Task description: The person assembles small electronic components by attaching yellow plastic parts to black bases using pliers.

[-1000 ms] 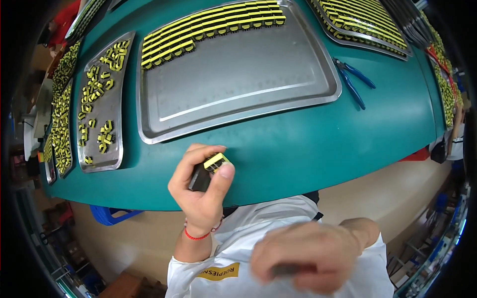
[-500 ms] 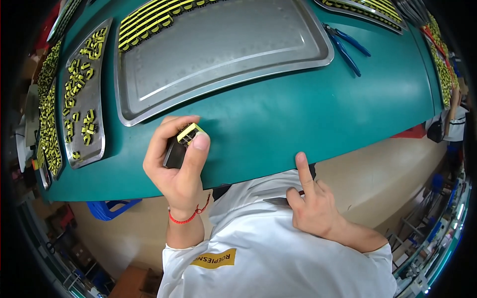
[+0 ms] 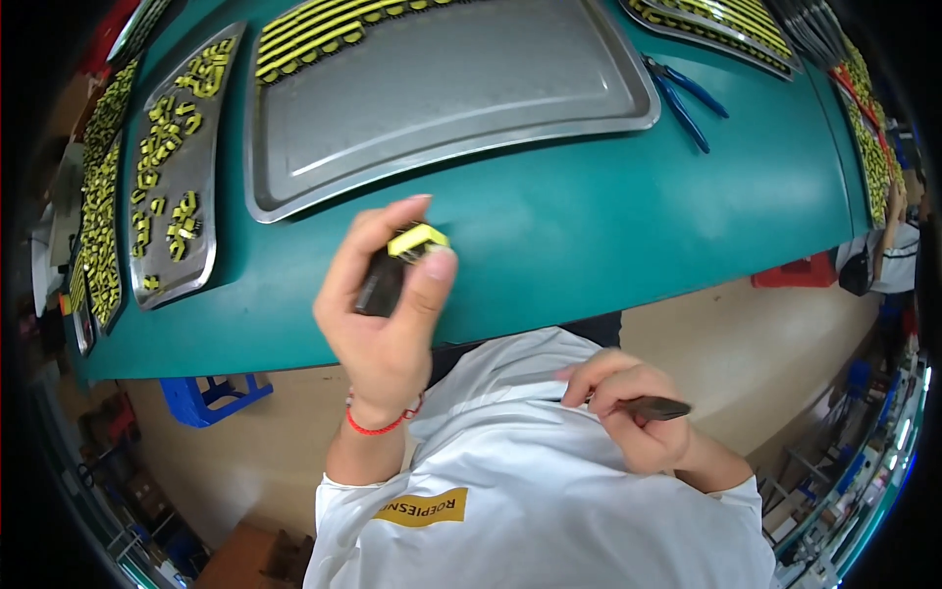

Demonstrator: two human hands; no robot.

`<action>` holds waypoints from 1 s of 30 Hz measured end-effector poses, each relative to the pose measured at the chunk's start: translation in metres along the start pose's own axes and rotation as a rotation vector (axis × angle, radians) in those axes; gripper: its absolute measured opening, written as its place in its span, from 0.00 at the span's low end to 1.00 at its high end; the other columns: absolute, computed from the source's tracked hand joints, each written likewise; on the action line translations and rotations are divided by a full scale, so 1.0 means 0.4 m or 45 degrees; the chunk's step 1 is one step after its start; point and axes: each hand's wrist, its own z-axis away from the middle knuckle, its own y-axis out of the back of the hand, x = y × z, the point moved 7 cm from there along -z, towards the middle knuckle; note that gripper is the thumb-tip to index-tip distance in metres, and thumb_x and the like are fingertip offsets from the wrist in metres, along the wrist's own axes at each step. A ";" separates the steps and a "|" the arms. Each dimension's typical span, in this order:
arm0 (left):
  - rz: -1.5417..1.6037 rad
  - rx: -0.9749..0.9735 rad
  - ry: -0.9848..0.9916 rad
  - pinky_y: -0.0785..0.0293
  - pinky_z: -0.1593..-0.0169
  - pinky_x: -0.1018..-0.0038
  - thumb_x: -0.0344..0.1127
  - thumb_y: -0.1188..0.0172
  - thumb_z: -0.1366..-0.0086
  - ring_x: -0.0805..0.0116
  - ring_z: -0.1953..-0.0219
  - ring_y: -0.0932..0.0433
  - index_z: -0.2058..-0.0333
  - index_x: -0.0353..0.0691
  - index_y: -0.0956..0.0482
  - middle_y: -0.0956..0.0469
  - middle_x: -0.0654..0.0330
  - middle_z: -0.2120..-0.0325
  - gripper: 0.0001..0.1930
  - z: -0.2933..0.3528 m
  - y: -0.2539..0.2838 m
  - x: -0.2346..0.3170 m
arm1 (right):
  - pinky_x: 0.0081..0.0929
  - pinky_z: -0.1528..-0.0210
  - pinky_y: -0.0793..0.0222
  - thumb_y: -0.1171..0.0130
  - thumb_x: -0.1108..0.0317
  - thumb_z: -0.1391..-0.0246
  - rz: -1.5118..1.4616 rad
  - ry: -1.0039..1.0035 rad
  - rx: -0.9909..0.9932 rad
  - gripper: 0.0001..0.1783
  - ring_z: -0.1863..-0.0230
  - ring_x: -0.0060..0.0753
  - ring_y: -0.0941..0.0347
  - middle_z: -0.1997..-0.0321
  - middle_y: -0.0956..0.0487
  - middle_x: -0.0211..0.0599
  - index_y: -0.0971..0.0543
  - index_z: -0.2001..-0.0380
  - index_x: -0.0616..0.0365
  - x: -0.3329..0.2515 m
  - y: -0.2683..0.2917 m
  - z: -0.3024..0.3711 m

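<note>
Hands first: what does the left hand (image 3: pixel 381 339) have?

A small yellow and black part (image 3: pixel 417 239). It sits at the top of the hand, with the thumb (image 3: pixel 433 277) on its near side and a finger (image 3: pixel 378 230) bent past its far side. A dark block (image 3: pixel 381 285) is in there too, just below the part.

How is that hand bent?

Curled partway round both things.

And the right hand (image 3: pixel 630 434)?

Well apart from the part, lower and to the right, over the white shirt (image 3: pixel 530 481). It is bent close round a dark tool (image 3: pixel 661 407). One end pokes out to the right.

What is under the left hand?

The green table (image 3: pixel 549 231). The big tray (image 3: pixel 461 93) is past the hand, with yellow rows (image 3: pixel 314 41) at its far end.

What else is near?

Blue pliers (image 3: pixel 682 115) lie just right of that tray. A small tray (image 3: pixel 196 263) of loose bits (image 3: pixel 208 75) is on the left.
</note>
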 end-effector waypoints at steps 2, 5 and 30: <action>0.069 -0.070 0.020 0.31 0.62 0.82 0.25 0.33 0.40 0.78 0.66 0.26 0.54 0.31 0.22 0.24 0.60 0.64 0.15 0.014 -0.026 0.007 | 0.32 0.54 0.28 0.53 0.86 0.53 -0.379 -0.082 -0.052 0.12 0.63 0.33 0.31 0.62 0.31 0.44 0.30 0.65 0.61 -0.020 -0.005 -0.065; 0.139 -0.155 0.066 0.30 0.65 0.83 0.25 0.32 0.41 0.79 0.66 0.26 0.57 0.32 0.23 0.22 0.61 0.64 0.14 0.022 -0.058 0.025 | 0.23 0.62 0.37 0.46 0.88 0.54 -0.319 0.102 0.110 0.15 0.65 0.28 0.34 0.59 0.28 0.45 0.28 0.63 0.62 -0.036 0.010 -0.140; 1.282 -0.390 0.383 0.36 0.38 0.46 0.70 0.69 0.31 0.38 0.41 0.31 0.47 0.31 0.30 0.28 0.39 0.47 0.42 -0.017 -0.137 -0.037 | 0.21 0.65 0.36 0.34 0.78 0.50 0.094 0.222 0.203 0.22 0.66 0.24 0.32 0.59 0.23 0.40 0.27 0.52 0.65 -0.010 0.003 -0.256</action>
